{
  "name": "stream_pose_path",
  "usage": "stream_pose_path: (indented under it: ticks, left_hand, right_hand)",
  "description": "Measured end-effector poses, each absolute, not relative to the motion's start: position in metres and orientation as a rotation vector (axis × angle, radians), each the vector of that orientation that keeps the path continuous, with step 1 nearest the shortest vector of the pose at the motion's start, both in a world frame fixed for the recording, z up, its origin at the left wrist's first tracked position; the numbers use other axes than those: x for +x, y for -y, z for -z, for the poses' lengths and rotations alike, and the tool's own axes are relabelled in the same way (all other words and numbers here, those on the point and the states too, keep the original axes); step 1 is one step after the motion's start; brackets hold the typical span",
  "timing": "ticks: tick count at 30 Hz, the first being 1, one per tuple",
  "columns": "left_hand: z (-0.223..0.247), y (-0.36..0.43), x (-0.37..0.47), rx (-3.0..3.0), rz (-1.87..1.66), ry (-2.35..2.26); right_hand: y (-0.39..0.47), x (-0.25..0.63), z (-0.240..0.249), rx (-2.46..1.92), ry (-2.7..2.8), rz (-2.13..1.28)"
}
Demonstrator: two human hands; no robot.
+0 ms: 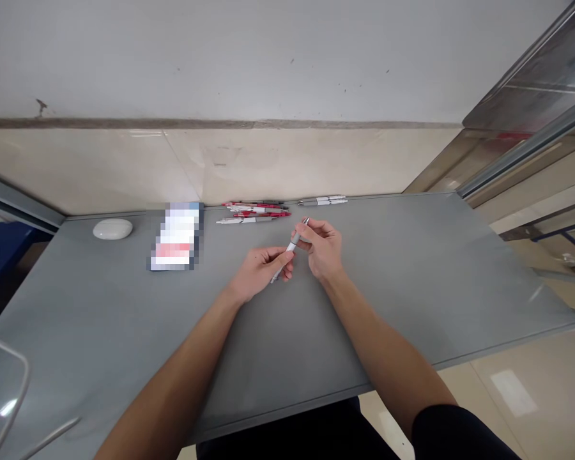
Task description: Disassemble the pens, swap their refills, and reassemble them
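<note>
A white and grey pen (291,247) with a silvery tip is held tilted above the grey table (278,358). My left hand (263,271) pinches its lower, white part between thumb and fingers. Around the upper, grey end are the closed fingers of my right hand (322,248). Behind my hands, several red and white pens (256,209) lie in a loose pile near the wall. To the right of that pile lie white and grey pens (322,200), side by side.
At the left back lies a white rounded object (112,229), with a blurred-out phone-like rectangle (175,237) to its right. A white cable or thin bar (22,383) crosses the lower left corner. The tiled wall (316,163) bounds the table's back edge.
</note>
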State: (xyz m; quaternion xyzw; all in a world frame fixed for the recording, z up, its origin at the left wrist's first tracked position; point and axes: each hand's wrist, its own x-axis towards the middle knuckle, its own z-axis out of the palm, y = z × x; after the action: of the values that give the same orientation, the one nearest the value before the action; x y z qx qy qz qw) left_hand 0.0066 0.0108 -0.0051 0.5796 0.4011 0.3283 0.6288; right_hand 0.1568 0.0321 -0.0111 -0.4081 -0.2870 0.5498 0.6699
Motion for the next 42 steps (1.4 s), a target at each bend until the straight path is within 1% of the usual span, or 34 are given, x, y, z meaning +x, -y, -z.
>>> stream_pose_path:
  ticks: [5, 8, 16, 27, 31, 37, 42]
  left_hand:
    - [0.0026, -0.0076, 0.0061, 1.208, -0.691, -0.81]
    - [0.0051, -0.0088, 0.0062, 1.151, -0.69, -0.824]
    - [0.0068, -0.0115, 0.0073, 1.248, -0.85, -0.988]
    - [0.0062, -0.0095, 0.0043, 1.131, -0.707, -0.823]
    - [0.0078, -0.0091, 0.0056, 1.138, -0.738, -0.866]
    - [0.0106, -0.0112, 0.0069, 1.159, -0.875, -0.95]
    - [0.0097, -0.0109, 0.0058, 1.179, -0.856, -0.95]
  right_hand:
    - [-0.0315, 0.1593, 0.0107, -0.902, 0.652, -1.303]
    - [-0.0312, 0.1595, 0.0102, -0.88, 0.652, -1.317]
    - [-0.0341, 0.1584, 0.0131, -0.856, 0.638, -1.258]
    - [-0.0289, 0.1598, 0.0099, -0.873, 0.692, -1.356]
    - [-0.0302, 0.1598, 0.0114, -0.85, 0.677, -1.325]
    - [-0.0325, 0.1596, 0.0122, -0.829, 0.649, -1.283]
    - [-0.0319, 0.1608, 0.0115, -0.844, 0.653, -1.311]
